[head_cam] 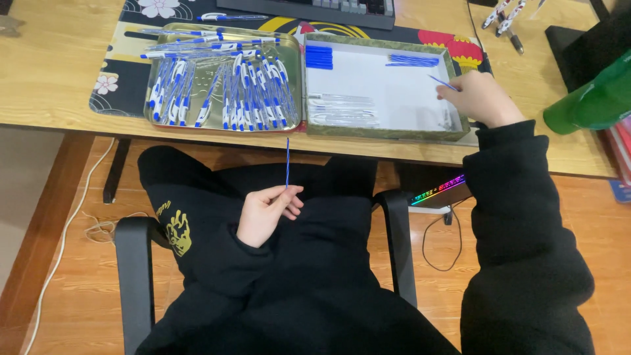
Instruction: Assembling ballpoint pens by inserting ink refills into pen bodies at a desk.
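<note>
Wooden tabletop (pixel 59 72) fills the top of the view, a dark patterned desk mat (pixel 121 89) laid on it under the work. The person sits in a black chair (pixel 135 263), pushed back a little, so the lap is a free zone below the tabletop edge.

On the mat, an opened tin lies flat as two trays side by side. The lid half (pixel 289 39) at 11 o'clock holds finished blue-and-white pens (pixel 250 98), rows fanned out and a few more stacked across the top – looks like the done pile, kept apart from the parts. The box half (pixel 453 121) at 1 o'clock is lined white, parts sorted by kind: blue caps (pixel 319 57) in its upper-left corner, clear barrels (pixel 342 110) lower left, spare blue refills (pixel 413 60) along the top. Sorting likely keeps each part one reach away.

Green bottle (pixel 591 98) at 3 o'clock, loose pens (pixel 503 20) at 1 o'clock, keyboard (pixel 315 10) at 12, all clear of the trays.

Right hand (pixel 476 98) rests on the box's right edge – fingers closed, pinching a thin blue refill (pixel 444 83) that points into the box.

Left hand (pixel 266 212) sits low over the lap at 6 o'clock, finger-and-thumb grip shut on a second thin blue refill (pixel 287 161), held upright, tip up near the tabletop edge; probably parked there, out of the way.
</note>
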